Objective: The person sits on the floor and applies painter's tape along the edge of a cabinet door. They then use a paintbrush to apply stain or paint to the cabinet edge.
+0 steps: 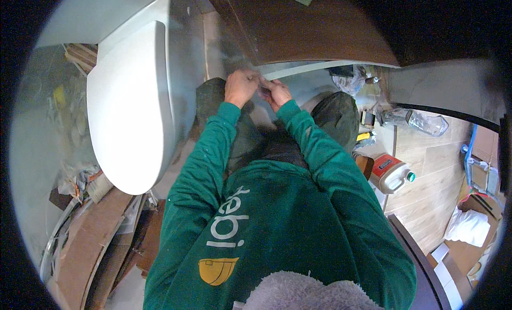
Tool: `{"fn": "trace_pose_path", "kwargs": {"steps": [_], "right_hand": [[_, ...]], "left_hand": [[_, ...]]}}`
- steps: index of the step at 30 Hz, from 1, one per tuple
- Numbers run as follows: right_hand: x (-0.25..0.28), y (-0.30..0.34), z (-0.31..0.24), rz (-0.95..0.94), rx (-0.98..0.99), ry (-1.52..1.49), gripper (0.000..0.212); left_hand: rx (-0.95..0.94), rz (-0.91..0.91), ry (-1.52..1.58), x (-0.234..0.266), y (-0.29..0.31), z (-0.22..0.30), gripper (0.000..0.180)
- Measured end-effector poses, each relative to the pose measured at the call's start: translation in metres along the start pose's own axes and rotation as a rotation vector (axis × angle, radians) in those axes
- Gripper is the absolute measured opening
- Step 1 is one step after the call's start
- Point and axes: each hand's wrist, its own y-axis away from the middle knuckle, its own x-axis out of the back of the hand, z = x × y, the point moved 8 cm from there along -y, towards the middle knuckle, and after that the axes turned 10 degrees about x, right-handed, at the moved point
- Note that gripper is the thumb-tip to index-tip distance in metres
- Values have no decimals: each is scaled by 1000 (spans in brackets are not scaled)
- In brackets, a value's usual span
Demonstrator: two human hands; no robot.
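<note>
My left hand (242, 87) and my right hand (275, 93) meet in front of me, just above my knees. The fingers of both are bent and pinched together, almost touching. Whatever they hold between them is too small or too hidden to make out. Close by the fingertips starts a pale, slightly curved strip (304, 69) that runs right along the lower edge of a dark brown wooden panel (320, 41). I cannot tell whether the fingers touch this strip.
A white toilet (130, 107) with its lid down stands on my left. Cardboard pieces (96, 240) lie behind it. To my right are a jug with a green cap (392, 176), crumpled clear plastic (426, 122) and a white cloth or bag (467, 226) on cardboard.
</note>
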Motion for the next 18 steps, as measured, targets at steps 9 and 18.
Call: {"fn": "trace_pose_path", "kwargs": {"steps": [9,18], "right_hand": [[4,7,1,28,28,107,25],[13,11,2,37,-22,108,22]], "left_hand": [[-109,97,18,2,7,2,24],[427,-32,574,-55,-11,-69,26]]}}
